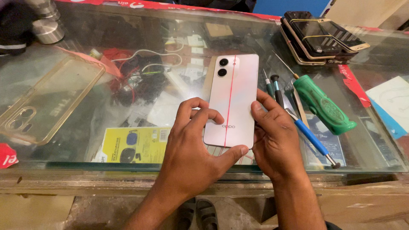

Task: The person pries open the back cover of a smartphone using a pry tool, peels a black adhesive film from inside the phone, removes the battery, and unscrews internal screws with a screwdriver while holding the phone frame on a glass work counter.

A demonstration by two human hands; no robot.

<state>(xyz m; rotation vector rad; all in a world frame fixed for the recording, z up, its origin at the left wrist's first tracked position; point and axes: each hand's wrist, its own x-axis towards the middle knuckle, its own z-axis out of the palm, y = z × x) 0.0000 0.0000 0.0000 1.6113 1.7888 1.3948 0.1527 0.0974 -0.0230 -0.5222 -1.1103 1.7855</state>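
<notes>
A pale pink smartphone [233, 91] lies face down on the glass counter [76, 153], its two camera lenses at the far end. My left hand [191, 145] grips its near left edge, fingertips curled on the back and thumb under the bottom corner. My right hand [272, 136] holds the right edge, fingers pressed along the phone's side. Both hands are on the phone's lower half.
A clear phone case [47, 100] lies at the left. Right of the phone sit a green-handled screwdriver [324, 104], a blue-handled screwdriver [313, 140], tweezers and small drivers. A stack of phones [319, 36] is at the far right. Cables and packages show beneath the glass.
</notes>
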